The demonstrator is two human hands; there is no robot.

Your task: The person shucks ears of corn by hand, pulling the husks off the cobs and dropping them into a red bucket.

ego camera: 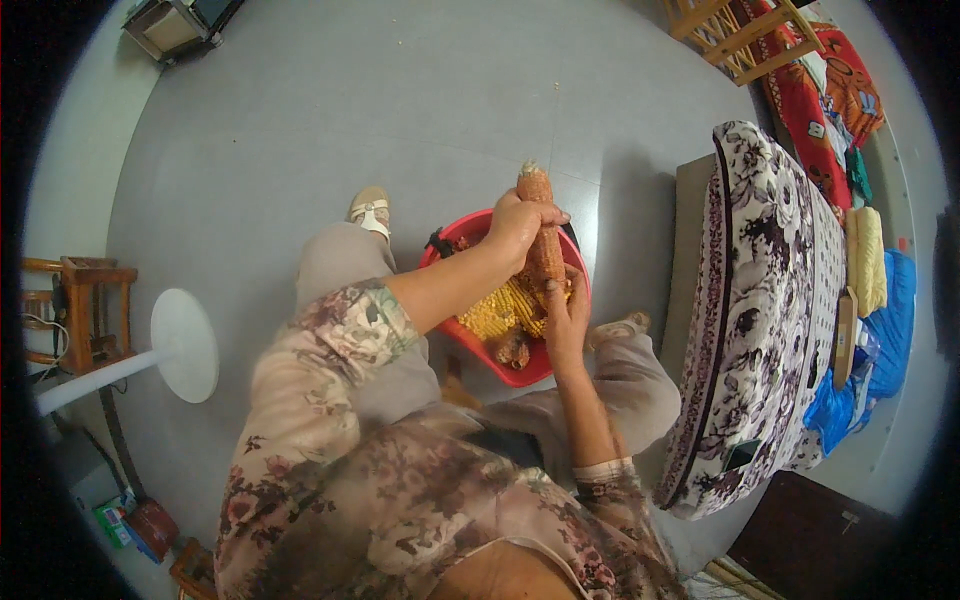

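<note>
Both hands grip one upright orange-brown corn cob (550, 255), which looks stripped of its kernels. My left hand (516, 225) wraps around its upper part, with the pale tip sticking out above the fist. Lower down, my right hand (568, 315) holds the cob near its bottom end. Beneath them a red plastic basin (474, 349) stands between my legs. It holds yellow ears of corn (519, 304), loose kernels (478, 319) and a reddish-brown cob (513, 351). My forearm and hands hide part of the contents.
On the right is a bed or couch with a floral cover (757, 300), a phone (742, 454) on its edge. To the left stand a white round-based stand (184, 345) and wooden furniture (94, 315). A wooden rack (739, 41) is at upper right. A few bits dot the grey floor (420, 97).
</note>
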